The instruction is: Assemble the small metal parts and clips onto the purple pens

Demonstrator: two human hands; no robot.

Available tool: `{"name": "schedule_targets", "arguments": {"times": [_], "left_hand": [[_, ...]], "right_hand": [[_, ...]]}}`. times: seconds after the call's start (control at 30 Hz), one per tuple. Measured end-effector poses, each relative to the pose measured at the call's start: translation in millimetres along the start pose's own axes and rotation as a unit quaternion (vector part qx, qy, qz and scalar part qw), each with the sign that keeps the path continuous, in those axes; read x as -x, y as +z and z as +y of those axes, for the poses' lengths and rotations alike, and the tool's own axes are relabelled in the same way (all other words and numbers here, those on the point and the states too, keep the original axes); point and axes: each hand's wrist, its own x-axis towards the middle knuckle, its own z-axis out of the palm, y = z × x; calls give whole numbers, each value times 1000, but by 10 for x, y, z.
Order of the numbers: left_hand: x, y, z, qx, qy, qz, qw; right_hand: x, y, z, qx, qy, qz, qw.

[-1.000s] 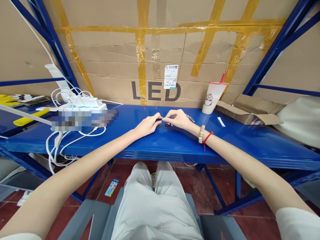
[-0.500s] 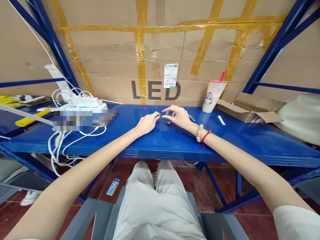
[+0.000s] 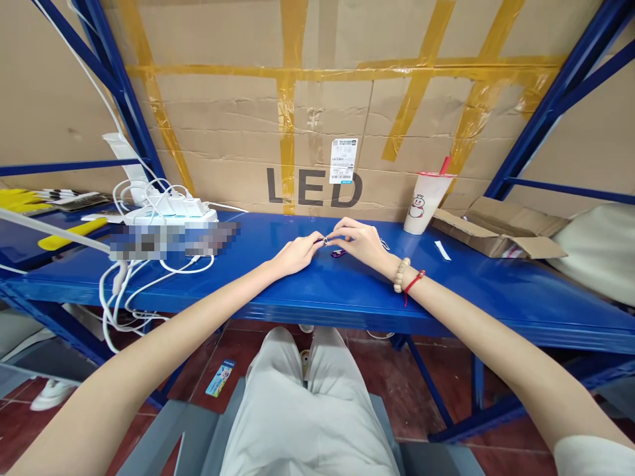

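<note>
My two hands meet over the glossy blue metal counter (image 3: 471, 291). The left hand (image 3: 296, 252) and right hand (image 3: 361, 241) both pinch one small, round silvery ring (image 3: 325, 240). One oblong purple piece (image 3: 338, 253) lies on the counter just below. Half a second ago my right fingers were spread, clear of the ring.

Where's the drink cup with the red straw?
In the head view, the cup stands at the back of the blue shelf, right of the right hand and just left of the open cardboard box.
</note>
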Motion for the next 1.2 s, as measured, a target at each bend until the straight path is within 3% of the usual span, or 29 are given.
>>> {"name": "schedule_targets", "arguments": {"times": [0.33, 0.53, 0.93, 1.2], "left_hand": [[18, 8, -3, 18, 19, -27, 999], [16, 10, 5, 21, 27, -29, 999], [1, -2, 17, 35, 12, -20, 999], [-3, -13, 25, 38, 14, -16, 999]], "right_hand": [[35, -76, 27, 75, -80, -44, 993], [27, -114, -10, 87, -90, -56, 991], [-15, -35, 17, -28, 10, -43, 999], [-52, -16, 80, -166, 58, -62, 982]]}}
